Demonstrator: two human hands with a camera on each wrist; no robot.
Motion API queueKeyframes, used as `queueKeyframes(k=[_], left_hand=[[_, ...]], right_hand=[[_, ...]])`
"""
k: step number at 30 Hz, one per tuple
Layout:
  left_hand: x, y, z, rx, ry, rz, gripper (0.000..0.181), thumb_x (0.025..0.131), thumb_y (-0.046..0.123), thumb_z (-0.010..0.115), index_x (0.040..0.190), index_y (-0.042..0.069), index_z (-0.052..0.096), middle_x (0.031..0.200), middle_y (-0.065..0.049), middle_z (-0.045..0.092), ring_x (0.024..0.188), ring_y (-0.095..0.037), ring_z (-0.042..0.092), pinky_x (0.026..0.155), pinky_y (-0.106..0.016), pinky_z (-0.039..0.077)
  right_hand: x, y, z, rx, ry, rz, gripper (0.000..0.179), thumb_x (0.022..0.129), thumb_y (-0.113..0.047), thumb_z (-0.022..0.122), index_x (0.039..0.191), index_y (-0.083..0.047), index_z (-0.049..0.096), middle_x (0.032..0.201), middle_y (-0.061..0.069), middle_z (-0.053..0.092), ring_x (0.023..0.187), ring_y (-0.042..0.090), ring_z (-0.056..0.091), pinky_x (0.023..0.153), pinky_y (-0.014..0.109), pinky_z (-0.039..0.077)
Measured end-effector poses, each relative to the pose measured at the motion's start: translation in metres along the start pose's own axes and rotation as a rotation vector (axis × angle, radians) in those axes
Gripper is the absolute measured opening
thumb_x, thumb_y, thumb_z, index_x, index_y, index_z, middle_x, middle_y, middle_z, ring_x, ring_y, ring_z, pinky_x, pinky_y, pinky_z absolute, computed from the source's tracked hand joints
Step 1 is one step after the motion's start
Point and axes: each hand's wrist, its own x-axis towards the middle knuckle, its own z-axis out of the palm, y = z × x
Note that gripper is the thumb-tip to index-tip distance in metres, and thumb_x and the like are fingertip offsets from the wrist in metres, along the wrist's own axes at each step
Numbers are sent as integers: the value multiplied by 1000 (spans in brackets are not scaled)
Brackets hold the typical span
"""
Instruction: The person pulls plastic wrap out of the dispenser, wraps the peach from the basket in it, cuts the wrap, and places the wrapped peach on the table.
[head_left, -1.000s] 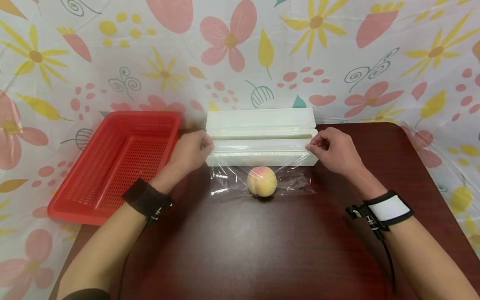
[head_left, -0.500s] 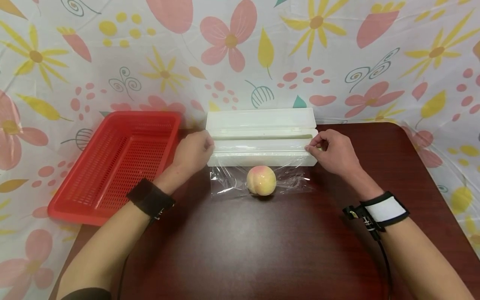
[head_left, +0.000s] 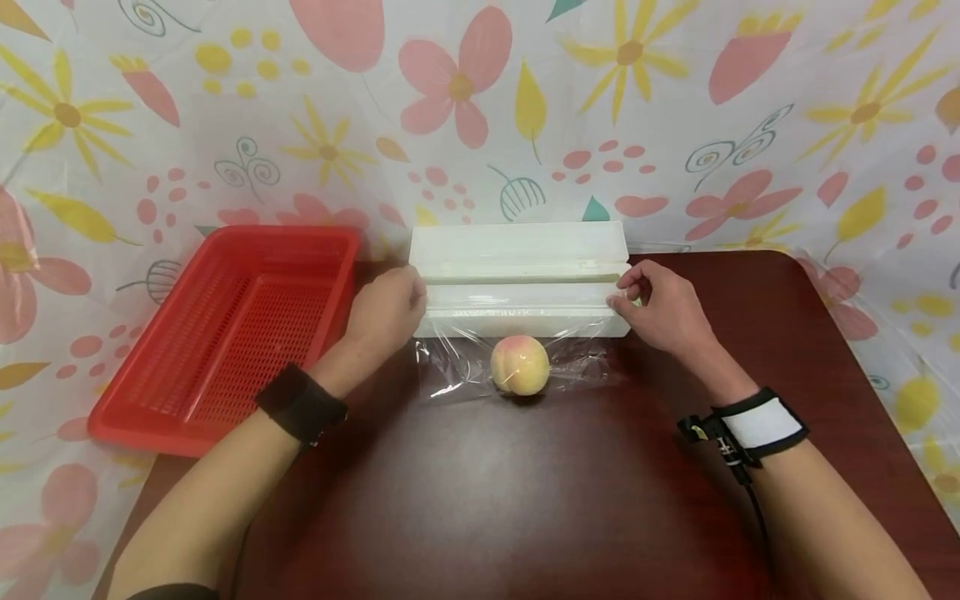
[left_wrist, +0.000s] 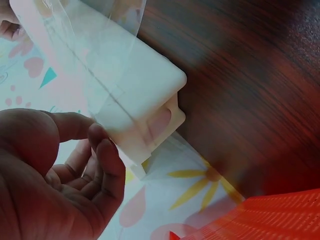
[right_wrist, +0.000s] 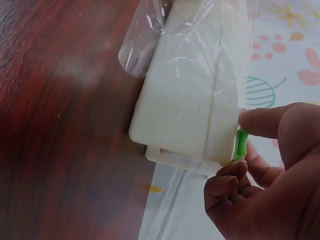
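Note:
A white cling film box [head_left: 517, 321] lies with its lid up at the back of the table. Clear cling film [head_left: 450, 367] comes out over its front edge and drapes across a yellow-pink peach [head_left: 520, 365] just in front. At the box's left end my left hand [head_left: 387, 308] pinches the film between thumb and fingertip. My right hand [head_left: 666, 308] is at the opposite end, thumb on the film at the box edge and fingers curled. A green slide cutter [right_wrist: 241, 144] shows between thumb and fingers in the right wrist view.
A red plastic basket [head_left: 112, 425] stands left of the box, close beside my left forearm. The dark brown table [head_left: 480, 500] stretches toward me. Behind it hangs a flower-patterned cloth [head_left: 480, 167]. Both wrists wear black straps [head_left: 302, 404].
The film's right edge has drawn inward a little and wrinkled. My right thumb has shifted slightly left along the box edge. Box, peach and basket hold their places; the head view tilts slightly.

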Motion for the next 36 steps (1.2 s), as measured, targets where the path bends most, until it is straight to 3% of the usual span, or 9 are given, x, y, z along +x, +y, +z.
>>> queueKeyframes(k=[8, 11, 13, 15, 18, 21, 24, 32, 36], left_hand=[[-2, 2, -1, 19, 17, -38, 4, 99, 14, 64, 100, 11, 66, 91, -5, 66, 83, -26, 64, 71, -44, 56], [-2, 1, 1, 19, 27, -27, 9, 99, 15, 66, 107, 10, 65, 98, -7, 66, 83, -29, 65, 71, -46, 57], [-2, 1, 3, 20, 36, -1, 15, 99, 14, 66, 113, 9, 64, 104, -9, 64, 80, -30, 64, 68, -46, 57], [-1, 0, 6, 25, 40, 38, 21, 99, 11, 67, 119, 10, 62, 108, -9, 61, 75, -30, 61, 65, -44, 55], [0, 0, 8, 44, 38, 109, 28, 97, 2, 63, 123, 12, 61, 109, -7, 56, 76, -26, 57, 64, -38, 53], [2, 1, 10, 94, 21, 201, 42, 92, -7, 56, 127, 14, 62, 107, -4, 54, 81, -22, 54, 66, -33, 50], [3, 2, 12, 163, 12, 299, 54, 89, -13, 53, 133, 17, 62, 105, -2, 53, 86, -21, 53, 65, -32, 49], [3, 5, 15, 366, 1, 580, 58, 92, -11, 64, 144, 15, 60, 121, -9, 62, 108, -30, 56, 86, -37, 53], [0, 7, 16, 411, -49, 600, 66, 92, -8, 68, 152, 17, 56, 132, -9, 61, 116, -30, 56, 94, -40, 53]], right_hand=[[0, 3, 4, 97, -26, 89, 39, 99, -24, 75, 120, 2, 55, 104, 17, 51, 91, 27, 46, 73, 35, 38], [1, 4, 9, 169, 16, 48, 29, 98, -15, 76, 113, 1, 57, 97, 17, 46, 81, 26, 41, 68, 33, 34], [1, 4, 13, 200, 70, -42, 17, 95, -3, 75, 104, 2, 62, 87, 20, 44, 76, 28, 39, 68, 34, 32], [1, 4, 18, 193, 124, -144, 8, 92, 6, 72, 95, 1, 68, 86, 20, 44, 78, 30, 38, 77, 37, 29], [1, 2, 24, 145, 180, -271, 21, 89, 14, 65, 86, -3, 77, 93, 20, 48, 91, 33, 37, 84, 48, 25], [1, 3, 29, 92, 206, -348, 30, 90, 15, 61, 84, -5, 82, 102, 19, 50, 97, 36, 36, 88, 54, 22], [2, 5, 30, 52, 228, -417, 34, 90, 15, 58, 84, -5, 85, 100, 18, 51, 95, 38, 38, 88, 54, 22], [1, 8, 31, -46, 256, -510, 35, 86, 16, 54, 88, -1, 84, 96, 12, 54, 90, 39, 37, 84, 49, 27], [-1, 5, 31, -155, 240, -555, 31, 86, 11, 55, 93, 3, 83, 102, 13, 59, 94, 39, 41, 85, 49, 35]])
